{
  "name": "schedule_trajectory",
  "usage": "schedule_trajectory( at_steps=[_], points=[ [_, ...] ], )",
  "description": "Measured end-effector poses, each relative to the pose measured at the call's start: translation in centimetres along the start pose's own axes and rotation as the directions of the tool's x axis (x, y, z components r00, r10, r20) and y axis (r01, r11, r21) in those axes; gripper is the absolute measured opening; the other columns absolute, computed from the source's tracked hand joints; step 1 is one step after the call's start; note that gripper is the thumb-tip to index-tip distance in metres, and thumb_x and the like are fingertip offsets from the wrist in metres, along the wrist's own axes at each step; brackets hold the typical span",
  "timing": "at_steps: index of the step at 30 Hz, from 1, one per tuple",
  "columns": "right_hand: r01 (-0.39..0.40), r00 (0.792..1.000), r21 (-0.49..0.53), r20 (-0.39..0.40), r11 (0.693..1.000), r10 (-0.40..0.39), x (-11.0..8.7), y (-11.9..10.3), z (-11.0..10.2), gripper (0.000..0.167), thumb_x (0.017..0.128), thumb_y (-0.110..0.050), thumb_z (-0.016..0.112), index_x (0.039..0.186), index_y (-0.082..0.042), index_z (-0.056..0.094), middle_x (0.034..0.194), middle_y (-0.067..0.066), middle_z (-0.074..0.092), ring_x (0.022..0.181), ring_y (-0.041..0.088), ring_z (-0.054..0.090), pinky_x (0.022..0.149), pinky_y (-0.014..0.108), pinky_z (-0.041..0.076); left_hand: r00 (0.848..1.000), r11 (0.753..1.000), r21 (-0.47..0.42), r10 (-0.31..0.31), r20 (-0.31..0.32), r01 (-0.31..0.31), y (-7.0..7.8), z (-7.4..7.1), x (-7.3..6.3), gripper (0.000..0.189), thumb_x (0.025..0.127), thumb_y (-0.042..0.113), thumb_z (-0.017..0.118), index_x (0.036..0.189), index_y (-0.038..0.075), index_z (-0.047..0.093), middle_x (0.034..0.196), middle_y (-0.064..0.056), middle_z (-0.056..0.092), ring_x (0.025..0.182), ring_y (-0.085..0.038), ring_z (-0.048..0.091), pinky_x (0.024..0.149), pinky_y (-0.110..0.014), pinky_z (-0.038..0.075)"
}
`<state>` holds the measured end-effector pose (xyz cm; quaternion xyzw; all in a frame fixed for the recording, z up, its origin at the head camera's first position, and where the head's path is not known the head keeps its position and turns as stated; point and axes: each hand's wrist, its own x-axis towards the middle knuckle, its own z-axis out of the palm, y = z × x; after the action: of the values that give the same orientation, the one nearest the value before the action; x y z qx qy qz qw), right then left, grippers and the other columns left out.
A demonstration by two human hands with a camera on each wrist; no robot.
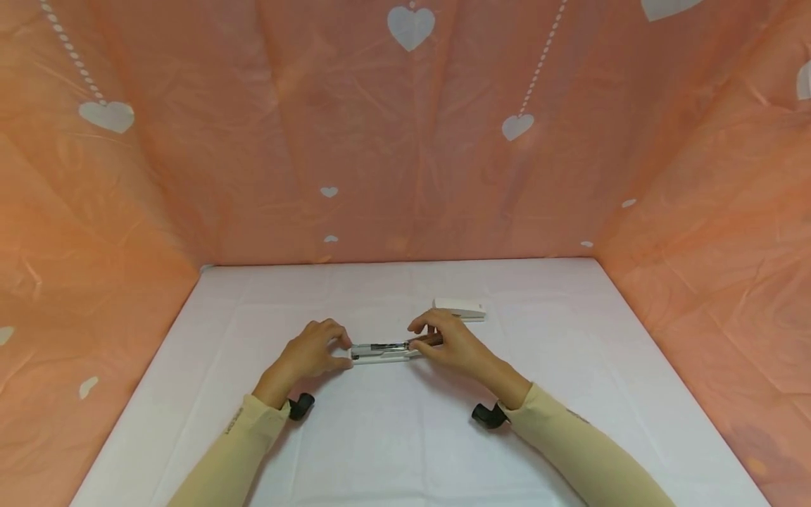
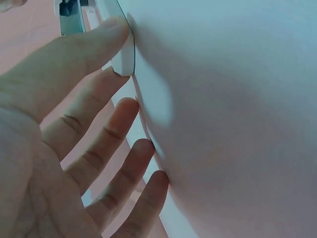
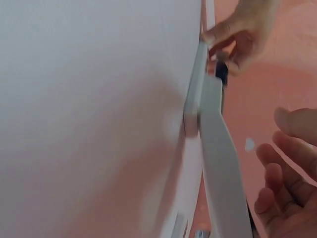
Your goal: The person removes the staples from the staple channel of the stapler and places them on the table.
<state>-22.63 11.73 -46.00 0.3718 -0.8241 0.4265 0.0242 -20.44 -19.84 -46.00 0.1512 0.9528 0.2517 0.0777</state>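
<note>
An opened white stapler lies lengthwise on the white table, its metal magazine exposed. My left hand pinches its left end between thumb and index finger; in the left wrist view the other fingers spread loosely along the table. At the stapler's right end hovers my right hand, fingers relaxed and bent. In the right wrist view, the stapler's raised cover leans up toward the camera, and the right fingertips are apart from it with nothing between them.
A second white stapler-shaped item lies just behind the right hand. The white table is bordered at the back and sides by orange sheeting with white hearts. A black wrist mount sits on each sleeve.
</note>
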Motion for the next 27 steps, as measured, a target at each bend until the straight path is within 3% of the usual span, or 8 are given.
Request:
schedule_trajectory(
  at_steps=[6, 12, 20, 27],
  points=[
    [0.037, 0.999, -0.033, 0.031, 0.999, -0.036, 0.9, -0.3, 1.6, 0.023, 0.096, -0.005, 0.081, 0.116, 0.001, 0.072, 0.1, 0.006, 0.07, 0.078, 0.022, 0.057, 0.073, 0.027, 0.054, 1.0, 1.0, 0.005, -0.002, -0.004, 0.002, 0.0, 0.1, 0.1, 0.025, 0.087, 0.029, 0.091, 0.102, 0.019, 0.073, 0.132, -0.004, 0.066, 0.13, -0.035, 0.054, 0.099, -0.067, 0.05],
    [0.049, 0.997, -0.042, 0.06, 0.998, -0.047, 2.0, -0.7, 2.9, 0.019, 0.095, -0.007, 0.081, 0.112, -0.001, 0.073, 0.095, 0.006, 0.071, 0.074, 0.025, 0.058, 0.068, 0.023, 0.047, 1.0, 1.0, 0.009, 0.001, -0.021, -0.001, 0.0, 0.1, 0.0, 0.025, 0.086, 0.027, 0.092, 0.1, 0.019, 0.073, 0.127, -0.003, 0.067, 0.125, -0.035, 0.056, 0.096, -0.066, 0.051],
    [-0.043, 0.992, -0.085, 0.113, 0.995, 0.053, 2.5, -1.2, 4.3, 0.015, 0.097, -0.012, 0.081, 0.11, -0.007, 0.076, 0.098, 0.001, 0.07, 0.082, 0.013, 0.056, 0.074, 0.023, 0.048, 1.0, 1.0, 0.006, 0.0, -0.022, 0.0, 0.0, 0.1, 0.0, 0.024, 0.086, 0.026, 0.092, 0.1, 0.019, 0.073, 0.128, -0.003, 0.066, 0.124, -0.035, 0.056, 0.096, -0.067, 0.051],
    [-0.036, 0.993, -0.16, 0.106, 0.986, 0.054, 2.8, -1.2, 5.2, 0.013, 0.096, -0.014, 0.082, 0.108, -0.01, 0.079, 0.097, 0.0, 0.07, 0.09, 0.014, 0.062, 0.083, 0.028, 0.052, 1.0, 1.0, 0.009, 0.0, -0.018, 0.0, -0.1, 0.1, 0.1, 0.023, 0.087, 0.027, 0.092, 0.1, 0.02, 0.074, 0.128, -0.002, 0.067, 0.123, -0.035, 0.056, 0.096, -0.066, 0.051]
  ],
)
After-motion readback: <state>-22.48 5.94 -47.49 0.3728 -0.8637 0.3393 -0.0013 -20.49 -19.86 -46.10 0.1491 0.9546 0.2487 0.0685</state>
